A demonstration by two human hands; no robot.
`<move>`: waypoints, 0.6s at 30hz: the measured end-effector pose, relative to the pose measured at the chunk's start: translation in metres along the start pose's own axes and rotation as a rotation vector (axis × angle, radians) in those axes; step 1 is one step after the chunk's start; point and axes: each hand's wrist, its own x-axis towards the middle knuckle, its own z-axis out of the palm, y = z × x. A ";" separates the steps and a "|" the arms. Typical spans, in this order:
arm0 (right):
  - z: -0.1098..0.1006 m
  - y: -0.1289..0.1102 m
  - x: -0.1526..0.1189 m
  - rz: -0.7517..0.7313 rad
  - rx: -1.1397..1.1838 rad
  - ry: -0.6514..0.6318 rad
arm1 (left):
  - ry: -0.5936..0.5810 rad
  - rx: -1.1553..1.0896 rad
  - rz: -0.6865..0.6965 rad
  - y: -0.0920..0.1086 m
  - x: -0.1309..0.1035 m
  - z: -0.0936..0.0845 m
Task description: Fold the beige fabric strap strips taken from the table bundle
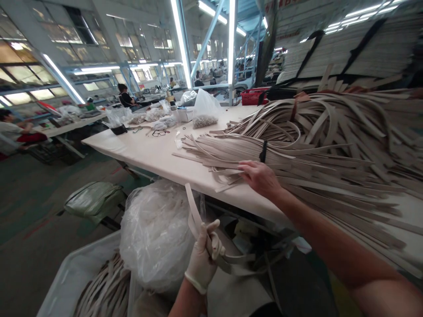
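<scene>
My left hand (205,253), in a white glove, is closed around a beige strap (194,204). One end of the strap points up toward the table edge, and more of it loops out below to the right. Bare and reaching across the table, my right hand (259,177) rests at the near edge of a bundle of beige straps (228,152). A black tie (263,151) wraps that bundle just above my fingers. Those fingers are bent against the straps; whether they pinch one is hard to make out.
Behind the bundle lies a large heap of loose straps (346,119). Farther back are a plastic bag of small parts (205,110), scissors (161,133) and a red crate (254,96). Below stand a big clear plastic bag (155,237) and a white bin (72,277) holding straps. People sit at other tables.
</scene>
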 end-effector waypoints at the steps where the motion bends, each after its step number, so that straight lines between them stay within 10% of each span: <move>1: 0.008 0.001 0.021 0.019 -0.091 -0.053 | 0.021 -0.004 -0.002 -0.003 -0.006 -0.006; 8: 0.055 0.000 0.070 0.052 -0.238 -0.180 | 0.104 0.015 -0.037 -0.006 -0.030 -0.031; 18: 0.051 0.011 0.077 0.101 -0.230 -0.083 | 0.155 0.099 -0.043 -0.022 -0.021 -0.031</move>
